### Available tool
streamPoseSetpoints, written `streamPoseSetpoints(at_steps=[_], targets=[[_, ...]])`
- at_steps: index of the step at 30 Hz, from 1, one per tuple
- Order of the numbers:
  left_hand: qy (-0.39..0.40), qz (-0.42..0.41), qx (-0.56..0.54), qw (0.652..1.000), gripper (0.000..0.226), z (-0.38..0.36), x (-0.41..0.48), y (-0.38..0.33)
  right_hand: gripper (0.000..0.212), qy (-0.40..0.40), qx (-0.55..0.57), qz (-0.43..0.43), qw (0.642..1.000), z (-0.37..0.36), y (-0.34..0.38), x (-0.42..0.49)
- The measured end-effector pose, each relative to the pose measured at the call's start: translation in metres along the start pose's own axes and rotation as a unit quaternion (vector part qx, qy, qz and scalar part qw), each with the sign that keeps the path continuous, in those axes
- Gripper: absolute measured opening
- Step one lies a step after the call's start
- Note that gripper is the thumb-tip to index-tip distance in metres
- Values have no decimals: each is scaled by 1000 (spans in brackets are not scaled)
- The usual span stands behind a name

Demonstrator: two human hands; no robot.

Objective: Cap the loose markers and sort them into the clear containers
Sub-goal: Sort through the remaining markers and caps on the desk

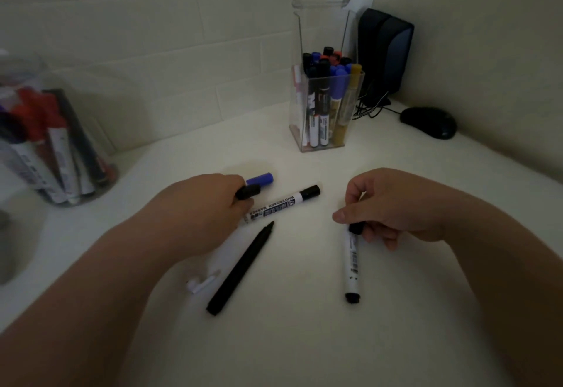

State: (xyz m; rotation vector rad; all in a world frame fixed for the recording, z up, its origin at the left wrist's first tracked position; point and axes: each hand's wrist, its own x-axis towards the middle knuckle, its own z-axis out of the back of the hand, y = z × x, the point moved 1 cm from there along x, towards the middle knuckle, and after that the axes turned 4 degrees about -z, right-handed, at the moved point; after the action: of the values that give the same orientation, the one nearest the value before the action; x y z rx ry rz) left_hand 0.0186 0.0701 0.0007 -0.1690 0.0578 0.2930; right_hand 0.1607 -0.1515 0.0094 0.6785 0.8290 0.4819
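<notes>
mostly bare white tabletop (304, 341) fills the near half of the view, closed at the back by a pale tiled wall (152, 51) and at the right by a plain wall (487, 51), the two meeting in a corner. a round clear jar (45, 149) of red and black markers, all leaning, stands at the far left edge. a square clear plastic container (327, 112) of upright markers stands near the corner, with a black speaker (385, 51) behind it and a black computer mouse (428, 121) to its right. the loose items lie in the middle, between the two forearms, with open surface on the near side of them. the left hand (210, 204) has its fingers curled and pinches a short black cap (248, 192); just beyond it lies a blue cap end (259, 179), the rest hidden by the hand. a capped white whiteboard marker (283, 204) lies partly under those fingers. nearer lie an uncapped slim black marker (240, 268) and, beside it, a small white cap (202, 284). the right hand (393, 210), well apart, curls its fingers round the top of a white marker with black ends (352, 264), whose lower end points toward the viewer.
</notes>
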Motion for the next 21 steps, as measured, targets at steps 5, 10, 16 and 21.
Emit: streamPoseSetpoints(at_steps=[5, 10, 16, 21], targets=[[-11, 3, -14, 1000, 22, 0, -1, 1, 25, -4, -8, 7, 1000, -2, 2, -2], [-59, 22, 12, 998, 24, 14, -9, -4, 25, 6, 4, 12, 1000, -1, 0, -1], [68, 30, 116, 990, 61, 21, -32, -38, 30, 68, 132, 32, 988, 6, 0, -6], [94, -4, 92, 991, 34, 8, -27, -46, 28, 25, 256, 97, 961, 14, 6, -8]])
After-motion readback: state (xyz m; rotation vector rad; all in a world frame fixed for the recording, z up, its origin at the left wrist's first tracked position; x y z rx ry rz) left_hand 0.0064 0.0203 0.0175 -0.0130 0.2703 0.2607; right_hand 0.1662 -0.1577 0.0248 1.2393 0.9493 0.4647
